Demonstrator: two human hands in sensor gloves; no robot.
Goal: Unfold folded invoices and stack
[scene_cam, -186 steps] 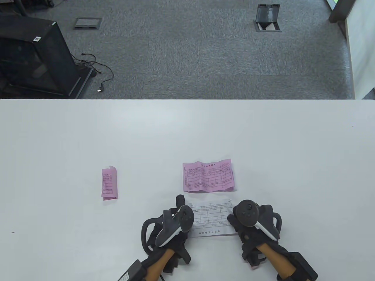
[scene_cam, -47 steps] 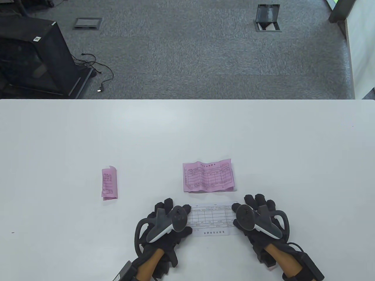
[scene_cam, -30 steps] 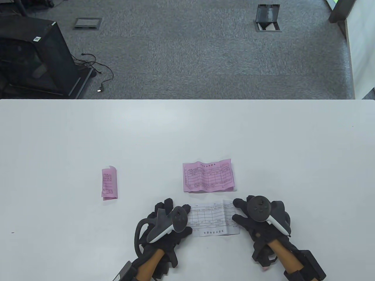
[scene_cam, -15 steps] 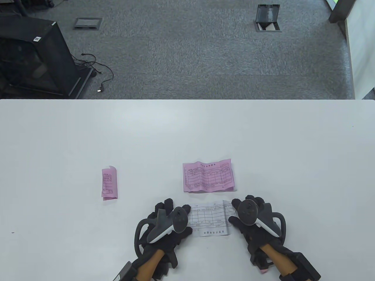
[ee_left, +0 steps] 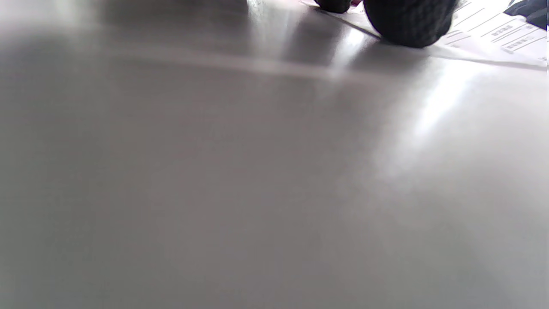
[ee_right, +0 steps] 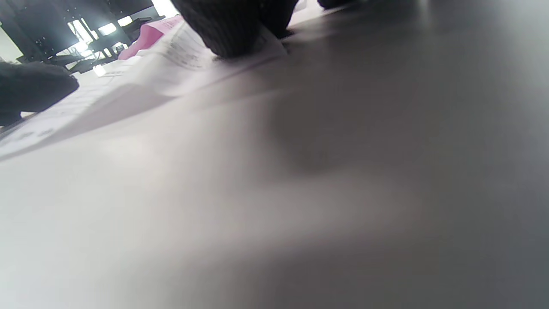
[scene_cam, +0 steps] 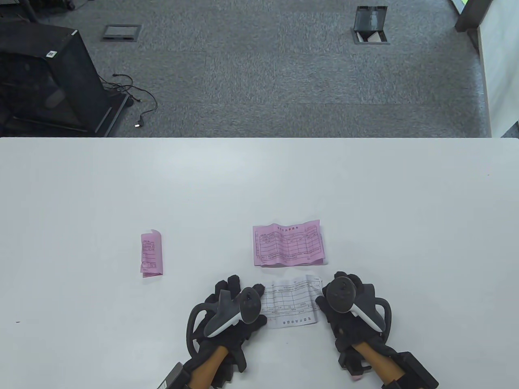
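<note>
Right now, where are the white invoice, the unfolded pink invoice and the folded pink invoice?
white invoice (scene_cam: 290, 302): table view, its printed middle.
unfolded pink invoice (scene_cam: 288, 244): table view, middle of its grid.
folded pink invoice (scene_cam: 151, 254): table view, its centre.

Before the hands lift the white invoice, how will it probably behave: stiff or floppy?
Probably floppy: the white invoice is one thin sheet with visible creases, its right end buckled by the right hand. Likely light, so it may slide on the smooth table.

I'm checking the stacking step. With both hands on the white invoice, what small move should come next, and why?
Probably lift the white invoice with both hands, left hand and right hand, onto the unfolded pink invoice just beyond it: it looks opened out, though creased.
</note>
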